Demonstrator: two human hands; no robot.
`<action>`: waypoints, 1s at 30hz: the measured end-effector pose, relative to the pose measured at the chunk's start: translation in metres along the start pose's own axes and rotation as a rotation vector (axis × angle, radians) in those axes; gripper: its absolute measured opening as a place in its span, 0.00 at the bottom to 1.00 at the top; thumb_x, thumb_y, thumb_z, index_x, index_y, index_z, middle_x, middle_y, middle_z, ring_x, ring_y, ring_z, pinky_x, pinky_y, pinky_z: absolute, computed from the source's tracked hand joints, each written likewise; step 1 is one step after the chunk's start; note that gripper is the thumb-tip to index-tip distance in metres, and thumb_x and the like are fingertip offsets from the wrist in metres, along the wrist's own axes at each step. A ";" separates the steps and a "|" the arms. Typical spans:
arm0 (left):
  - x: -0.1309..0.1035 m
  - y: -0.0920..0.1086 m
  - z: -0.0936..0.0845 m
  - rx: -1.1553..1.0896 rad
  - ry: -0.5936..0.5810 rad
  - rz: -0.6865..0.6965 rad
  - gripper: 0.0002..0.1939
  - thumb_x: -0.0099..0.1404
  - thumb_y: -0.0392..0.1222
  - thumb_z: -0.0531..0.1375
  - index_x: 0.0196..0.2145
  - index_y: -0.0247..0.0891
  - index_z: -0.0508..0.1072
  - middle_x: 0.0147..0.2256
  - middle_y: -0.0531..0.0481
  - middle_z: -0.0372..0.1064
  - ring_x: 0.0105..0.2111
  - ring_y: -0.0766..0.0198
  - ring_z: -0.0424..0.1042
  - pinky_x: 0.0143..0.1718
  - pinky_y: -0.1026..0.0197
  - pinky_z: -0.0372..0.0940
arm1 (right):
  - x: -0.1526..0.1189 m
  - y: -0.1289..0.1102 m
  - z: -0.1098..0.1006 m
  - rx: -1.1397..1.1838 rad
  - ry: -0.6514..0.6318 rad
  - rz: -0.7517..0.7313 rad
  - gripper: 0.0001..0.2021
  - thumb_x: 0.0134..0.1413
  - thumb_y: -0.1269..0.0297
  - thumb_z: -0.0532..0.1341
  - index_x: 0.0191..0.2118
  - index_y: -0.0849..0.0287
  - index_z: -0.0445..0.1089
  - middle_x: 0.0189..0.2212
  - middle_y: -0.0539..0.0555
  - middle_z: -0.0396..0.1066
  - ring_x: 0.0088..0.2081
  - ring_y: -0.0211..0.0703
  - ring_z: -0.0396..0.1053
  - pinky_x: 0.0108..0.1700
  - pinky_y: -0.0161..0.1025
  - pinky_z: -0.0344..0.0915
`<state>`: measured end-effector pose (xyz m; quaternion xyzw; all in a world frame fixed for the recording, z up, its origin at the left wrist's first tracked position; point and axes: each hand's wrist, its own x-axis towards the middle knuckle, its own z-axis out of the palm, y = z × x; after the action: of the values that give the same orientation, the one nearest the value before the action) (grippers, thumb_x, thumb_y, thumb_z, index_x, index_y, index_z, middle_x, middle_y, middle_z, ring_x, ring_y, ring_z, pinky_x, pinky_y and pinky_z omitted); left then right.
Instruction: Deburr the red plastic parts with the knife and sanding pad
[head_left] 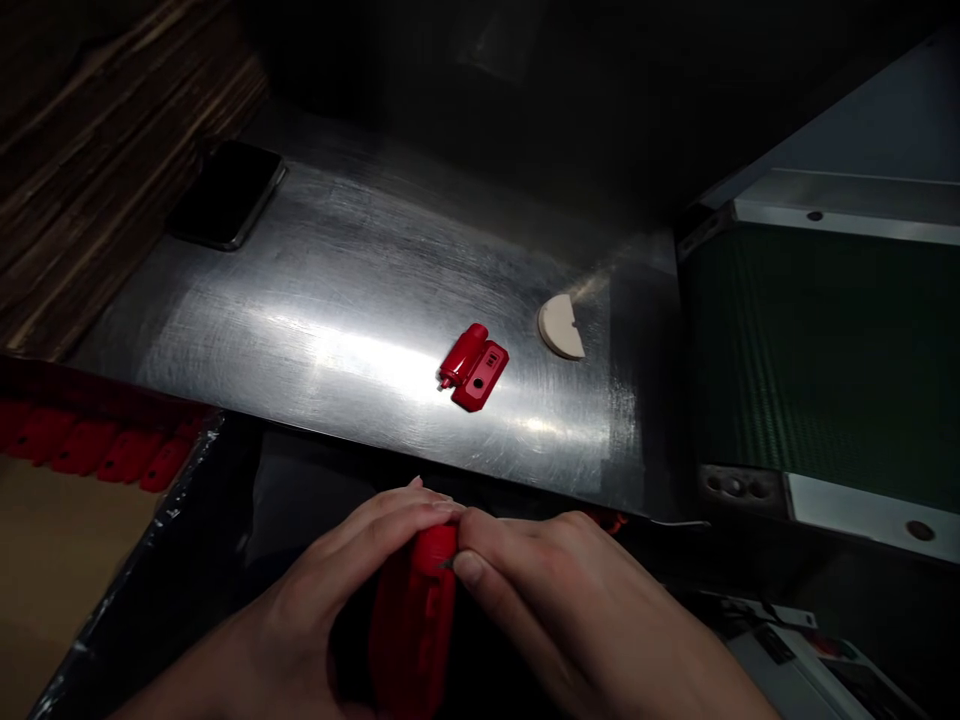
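In front of me, below the bench edge, my left hand (pixel 330 580) is wrapped round a red plastic part (pixel 412 630), which stands on its narrow side. My right hand (pixel 555 590) meets it at the top end. Between the right thumb and forefinger a small thin blade-like tip (pixel 446 563) pokes out against the red part; the remainder is hidden in the fingers. Beyond my hands, two small red plastic pieces lie side by side on the metal bench: a rounded cylinder (pixel 465 352) and a flat cover with a dark hole (pixel 481 378).
A cream half-round piece (pixel 560 328) and a dark phone (pixel 227 195) lie on the metal bench (pixel 360 260). To the right runs a green conveyor belt (pixel 847 350). Several red parts (pixel 112 447) sit in a row at left, near stacked brown cardboard (pixel 97 170).
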<state>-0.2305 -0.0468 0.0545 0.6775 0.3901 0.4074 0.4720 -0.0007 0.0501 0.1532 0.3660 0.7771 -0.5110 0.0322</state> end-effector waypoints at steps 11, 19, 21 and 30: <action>0.016 -0.002 -0.004 0.065 -0.043 -0.022 0.55 0.58 0.40 0.73 0.75 0.50 0.49 0.70 0.43 0.63 0.71 0.42 0.62 0.75 0.41 0.52 | 0.002 0.029 0.018 0.449 0.375 0.051 0.08 0.70 0.58 0.65 0.38 0.53 0.71 0.32 0.45 0.69 0.32 0.36 0.65 0.31 0.31 0.62; 0.023 -0.004 -0.003 0.236 -0.071 0.051 0.49 0.64 0.38 0.67 0.76 0.42 0.47 0.69 0.38 0.65 0.70 0.44 0.63 0.77 0.42 0.48 | 0.015 0.040 0.046 0.534 0.506 -0.067 0.04 0.64 0.63 0.71 0.39 0.52 0.76 0.35 0.48 0.73 0.35 0.38 0.70 0.34 0.30 0.66; 0.026 -0.005 -0.003 0.275 -0.080 0.073 0.49 0.65 0.37 0.66 0.76 0.41 0.47 0.68 0.38 0.66 0.70 0.45 0.64 0.77 0.42 0.47 | 0.017 0.041 0.048 0.527 0.522 -0.068 0.04 0.64 0.63 0.71 0.39 0.52 0.77 0.35 0.49 0.74 0.36 0.39 0.71 0.33 0.31 0.67; 0.025 -0.001 -0.007 0.200 -0.059 0.002 0.54 0.61 0.37 0.70 0.76 0.49 0.47 0.72 0.39 0.60 0.73 0.38 0.58 0.75 0.33 0.49 | 0.005 0.077 0.016 0.628 0.717 0.099 0.23 0.64 0.42 0.66 0.29 0.56 0.66 0.22 0.45 0.57 0.23 0.37 0.55 0.25 0.35 0.55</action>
<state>-0.2275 -0.0215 0.0593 0.7334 0.4141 0.3467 0.4129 0.0371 0.0555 0.0838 0.5477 0.5290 -0.5605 -0.3257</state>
